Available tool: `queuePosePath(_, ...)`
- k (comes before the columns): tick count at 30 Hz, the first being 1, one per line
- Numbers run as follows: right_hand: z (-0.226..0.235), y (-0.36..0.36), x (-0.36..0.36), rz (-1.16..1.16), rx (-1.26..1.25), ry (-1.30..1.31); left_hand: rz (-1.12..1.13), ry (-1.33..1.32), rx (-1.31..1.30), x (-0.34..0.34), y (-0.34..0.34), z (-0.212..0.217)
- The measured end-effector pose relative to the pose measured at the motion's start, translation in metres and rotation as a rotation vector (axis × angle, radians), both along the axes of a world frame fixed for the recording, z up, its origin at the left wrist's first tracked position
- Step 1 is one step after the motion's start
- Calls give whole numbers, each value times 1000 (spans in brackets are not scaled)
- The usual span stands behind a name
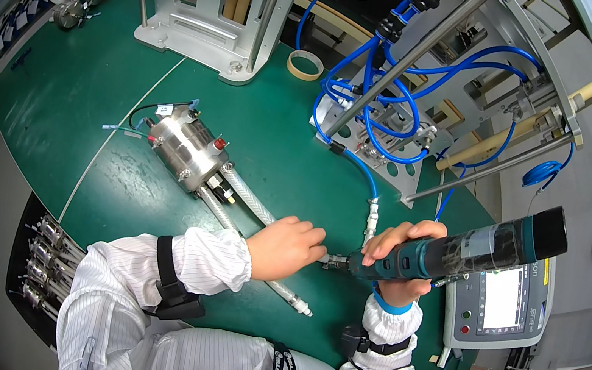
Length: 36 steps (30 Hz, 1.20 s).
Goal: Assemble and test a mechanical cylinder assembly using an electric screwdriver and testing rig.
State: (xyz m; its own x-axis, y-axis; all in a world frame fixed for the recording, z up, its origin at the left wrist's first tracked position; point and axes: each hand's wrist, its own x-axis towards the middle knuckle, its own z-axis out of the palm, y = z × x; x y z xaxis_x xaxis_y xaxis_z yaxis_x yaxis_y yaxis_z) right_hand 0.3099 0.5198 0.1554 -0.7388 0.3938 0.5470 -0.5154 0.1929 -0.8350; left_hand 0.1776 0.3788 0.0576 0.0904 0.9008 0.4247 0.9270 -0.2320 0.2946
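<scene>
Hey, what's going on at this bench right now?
A person in a striped white coat is working at a green bench. The right hand grips a teal and black powered driver, its tip against a small metal fitting that the left hand pinches. A steel cylinder with braided hoses lies beyond the left hand, and blue tubing loops over a metal frame behind.
</scene>
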Motion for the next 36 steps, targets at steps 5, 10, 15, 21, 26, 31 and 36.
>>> queuePosePath(5,-5,8,0,210,-164,122,-6,-1,-9,0,0,0)
queuePosePath(10,-1,11,1,200,-21,73,-8,-6,-14,0,0,0)
queuePosePath(15,-2,12,0,280,3,91,-16,-3,-7,-1,-1,1)
queuePosePath(21,4,-13,0,-24,-17,-11,-25,38,31,0,0,3)
queuePosePath(26,-2,-24,1,-332,-59,-22,-58,51,27,-1,-1,5)
queuePosePath(31,-3,-22,-4,-478,-27,-32,-75,46,38,-1,-2,1)
queuePosePath(36,-7,-12,-1,-298,-165,31,-49,26,-8,-1,-2,4)
